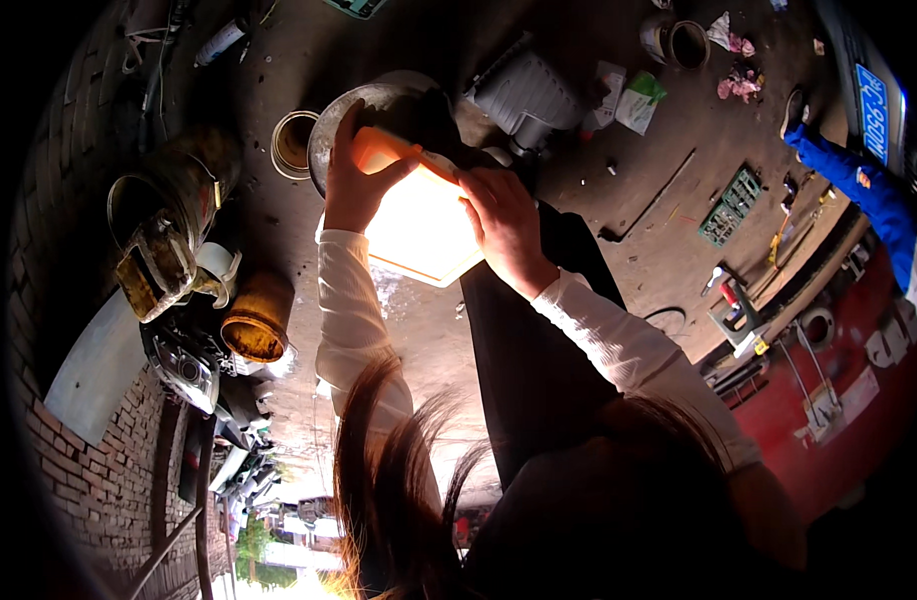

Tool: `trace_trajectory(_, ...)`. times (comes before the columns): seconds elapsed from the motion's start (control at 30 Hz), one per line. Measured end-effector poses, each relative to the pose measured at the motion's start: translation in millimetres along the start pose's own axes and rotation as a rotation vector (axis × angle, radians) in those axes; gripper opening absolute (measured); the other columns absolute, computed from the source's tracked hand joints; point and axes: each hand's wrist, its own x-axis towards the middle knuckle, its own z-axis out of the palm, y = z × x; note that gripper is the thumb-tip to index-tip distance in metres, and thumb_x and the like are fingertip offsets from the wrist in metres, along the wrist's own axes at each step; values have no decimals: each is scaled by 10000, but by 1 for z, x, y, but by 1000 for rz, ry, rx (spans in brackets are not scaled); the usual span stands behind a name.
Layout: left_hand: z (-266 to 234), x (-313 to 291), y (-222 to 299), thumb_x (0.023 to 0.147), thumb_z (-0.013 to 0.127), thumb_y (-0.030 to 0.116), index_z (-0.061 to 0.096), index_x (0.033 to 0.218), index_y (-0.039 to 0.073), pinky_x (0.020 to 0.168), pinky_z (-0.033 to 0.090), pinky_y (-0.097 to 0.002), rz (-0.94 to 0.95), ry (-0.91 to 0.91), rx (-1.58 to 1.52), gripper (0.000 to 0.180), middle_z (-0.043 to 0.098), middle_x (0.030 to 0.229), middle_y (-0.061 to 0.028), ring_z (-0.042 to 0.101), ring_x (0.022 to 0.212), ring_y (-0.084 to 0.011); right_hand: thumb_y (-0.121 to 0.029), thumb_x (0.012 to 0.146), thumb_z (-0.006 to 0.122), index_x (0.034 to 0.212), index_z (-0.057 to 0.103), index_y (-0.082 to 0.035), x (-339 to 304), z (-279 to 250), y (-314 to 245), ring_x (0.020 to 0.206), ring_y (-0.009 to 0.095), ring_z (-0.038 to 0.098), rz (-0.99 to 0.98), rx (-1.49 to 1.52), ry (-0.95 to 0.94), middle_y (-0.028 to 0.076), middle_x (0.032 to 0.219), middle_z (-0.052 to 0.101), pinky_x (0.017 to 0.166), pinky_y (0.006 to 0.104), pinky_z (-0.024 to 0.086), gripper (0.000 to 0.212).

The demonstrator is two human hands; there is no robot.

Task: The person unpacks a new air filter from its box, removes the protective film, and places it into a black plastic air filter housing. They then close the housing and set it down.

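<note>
We see the orange-rimmed panel (427, 235) held up before us near the upper middle of the view, its lower edge standing over the floor (424, 340). Floor shows below it and off to the left as far as the rusty orange can (256, 325). On the right, our dark-clothed leg (514, 345) runs close by its lower right corner; past the leg, more floor stretches to the green tool tray (731, 207) and the red surface (859, 430). Above, room is tighter: a round grey metal piece (324, 150) sits just behind the left hand (357, 188), with an open tin (279, 148) beside it and a grey finned housing (534, 90) to the upper right. The panel's long axis seems to run from top to bottom, the lower end leaning slightly right; its bright face is washed out, so we cannot tell a front end. Our left thumb and forefinger are spread wide around the upper left corner, and how firmly they grip we cannot tell. Our right hand (507, 225) has its fingers bent close together, pinching the upper right edge.
</note>
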Motion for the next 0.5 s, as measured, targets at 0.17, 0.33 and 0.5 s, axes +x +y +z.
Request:
trace_trajectory(0.17,-4,10,-2,787,745,183,490,1320,3,969,432,-301,-160,47,-371,617,576,1232,-109,558,1108,-193,-61,790,651,1124,598,-52,2,-5,-2,826,224,556,0,-129,-87,59,947,576,741,333,482,338)
trace_trajectory(0.33,-18,31,-6,811,676,110,683,1069,-18,877,455,-264,-367,96,-324,288,686,1011,-71,611,951,-148,-64,785,655,1165,587,-67,1,1,-7,836,218,543,-19,-39,-42,56,936,560,754,331,472,386)
trace_trajectory(0.5,-15,36,-5,782,680,49,700,1004,-31,850,473,-263,-483,103,-483,236,695,973,-93,633,913,-168,-42,785,650,1183,574,-89,4,0,-1,848,229,528,-11,28,-82,68,940,554,762,348,467,408)
